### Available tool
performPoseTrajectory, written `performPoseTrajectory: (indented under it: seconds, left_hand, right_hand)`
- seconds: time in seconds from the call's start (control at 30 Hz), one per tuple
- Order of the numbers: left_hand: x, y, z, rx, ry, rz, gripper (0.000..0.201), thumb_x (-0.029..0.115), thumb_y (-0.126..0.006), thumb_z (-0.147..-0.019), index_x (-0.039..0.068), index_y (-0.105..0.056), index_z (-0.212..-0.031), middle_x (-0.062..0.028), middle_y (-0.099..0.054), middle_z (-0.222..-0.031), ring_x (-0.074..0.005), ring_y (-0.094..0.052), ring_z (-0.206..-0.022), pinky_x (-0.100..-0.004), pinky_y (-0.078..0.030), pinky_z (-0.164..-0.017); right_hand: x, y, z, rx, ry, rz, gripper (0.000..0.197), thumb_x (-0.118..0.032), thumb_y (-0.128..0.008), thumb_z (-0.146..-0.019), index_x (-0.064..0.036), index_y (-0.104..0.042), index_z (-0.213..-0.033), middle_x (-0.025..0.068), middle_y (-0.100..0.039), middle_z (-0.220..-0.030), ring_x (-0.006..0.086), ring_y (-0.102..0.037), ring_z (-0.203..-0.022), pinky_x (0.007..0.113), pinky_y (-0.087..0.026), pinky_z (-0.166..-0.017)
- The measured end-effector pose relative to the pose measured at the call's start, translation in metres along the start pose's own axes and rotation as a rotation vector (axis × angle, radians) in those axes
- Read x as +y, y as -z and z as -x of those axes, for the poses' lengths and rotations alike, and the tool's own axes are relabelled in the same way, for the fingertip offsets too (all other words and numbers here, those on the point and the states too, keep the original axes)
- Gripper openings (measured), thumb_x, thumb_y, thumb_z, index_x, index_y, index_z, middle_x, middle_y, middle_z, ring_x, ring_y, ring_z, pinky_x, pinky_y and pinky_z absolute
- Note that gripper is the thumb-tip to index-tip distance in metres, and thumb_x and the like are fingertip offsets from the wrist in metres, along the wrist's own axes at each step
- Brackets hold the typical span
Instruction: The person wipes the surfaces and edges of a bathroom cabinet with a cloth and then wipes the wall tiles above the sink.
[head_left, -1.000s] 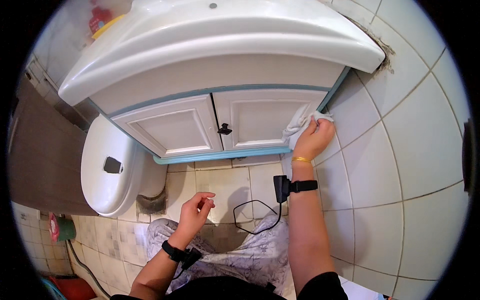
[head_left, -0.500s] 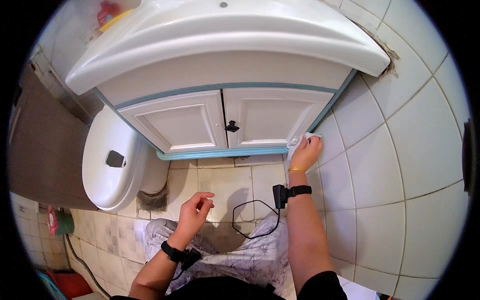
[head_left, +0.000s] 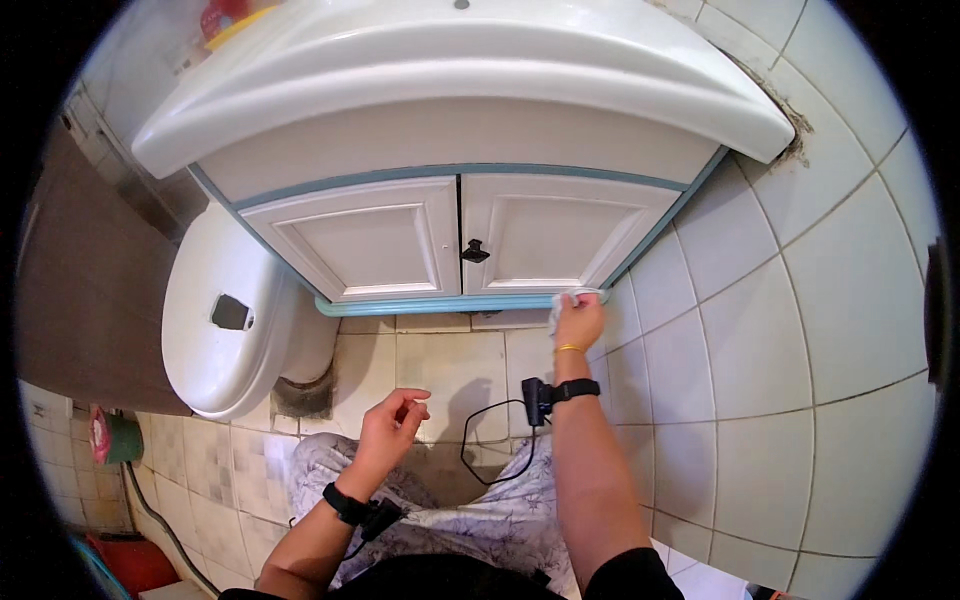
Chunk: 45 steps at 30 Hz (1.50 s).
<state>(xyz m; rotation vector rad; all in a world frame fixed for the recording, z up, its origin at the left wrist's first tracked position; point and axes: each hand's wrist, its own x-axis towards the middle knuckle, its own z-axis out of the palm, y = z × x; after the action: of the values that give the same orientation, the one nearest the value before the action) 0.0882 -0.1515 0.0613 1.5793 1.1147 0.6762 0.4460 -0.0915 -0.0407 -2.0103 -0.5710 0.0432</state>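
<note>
My right hand (head_left: 580, 320) is closed on a white cloth (head_left: 559, 310) and presses it to the blue bottom rail (head_left: 420, 305) of the vanity cabinet, near its right end. Above it is the cabinet's right white door (head_left: 560, 237), which carries a dark knob (head_left: 476, 251). The left white door (head_left: 360, 250) stands closed beside it. My left hand (head_left: 393, 425) hovers over my lap with its fingers loosely bent and apart, and nothing in it.
A white washbasin (head_left: 470, 80) tops the cabinet. On the left is a white toilet (head_left: 210, 350), close to the cabinet's side. A tiled wall (head_left: 770, 320) borders the right. A black cable (head_left: 465, 450) loops from my right wrist device (head_left: 537, 400).
My right hand and the cloth have moved left and slightly down, from the cabinet's lower right corner onto the blue rail. My left hand has hardly moved.
</note>
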Motion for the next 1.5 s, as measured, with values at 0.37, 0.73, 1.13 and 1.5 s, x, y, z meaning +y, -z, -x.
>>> performPoseTrajectory:
  seconds: [0.37, 0.73, 1.13, 1.5]
  left_hand:
    - [0.009, 0.004, -0.005, 0.039, -0.039, -0.015, 0.017, 0.007, -0.062, -0.097, 0.003, -0.067, -0.113, -0.0041, -0.07, -0.082, -0.0095, -0.065, -0.076, -0.0258, -0.051, -0.069]
    - [0.015, 0.006, -0.013, 0.017, -0.031, 0.005, 0.018, 0.012, -0.06, -0.1, 0.003, -0.066, -0.115, -0.0038, -0.07, -0.085, -0.0101, -0.066, -0.081, -0.0263, -0.052, -0.071]
    - [0.011, 0.004, -0.012, 0.002, -0.036, 0.02, 0.017, 0.009, -0.061, -0.098, 0.003, -0.067, -0.113, -0.0055, -0.071, -0.083, -0.0108, -0.068, -0.079, -0.0261, -0.053, -0.071]
    - [0.012, 0.015, -0.004, 0.004, -0.037, -0.002, 0.018, 0.011, -0.059, -0.1, 0.003, -0.066, -0.114, -0.0033, -0.07, -0.085, -0.009, -0.065, -0.079, -0.0256, -0.051, -0.071]
  right_hand:
    - [-0.02, -0.001, 0.016, -0.01, 0.174, 0.089, 0.018, -0.006, -0.08, -0.072, -0.0053, -0.064, -0.08, 0.013, -0.062, -0.083, 0.0336, -0.061, -0.081, 0.043, -0.05, -0.074]
    - [-0.015, -0.003, 0.016, 0.031, 0.175, 0.042, 0.013, -0.004, -0.076, -0.075, -0.0048, -0.064, -0.081, 0.0143, -0.061, -0.085, 0.0346, -0.061, -0.084, 0.044, -0.05, -0.073]
    - [-0.047, 0.015, 0.0, 0.145, 0.286, -0.063, 0.012, 0.001, -0.07, -0.078, -0.0009, -0.067, -0.089, 0.0126, -0.059, -0.089, 0.0298, -0.06, -0.083, 0.038, -0.05, -0.073]
    - [-0.136, 0.043, -0.002, 0.201, 0.488, -0.345, 0.016, 0.004, -0.065, -0.079, -0.0045, -0.068, -0.092, 0.0128, -0.059, -0.097, 0.0317, -0.062, -0.091, 0.04, -0.052, -0.078]
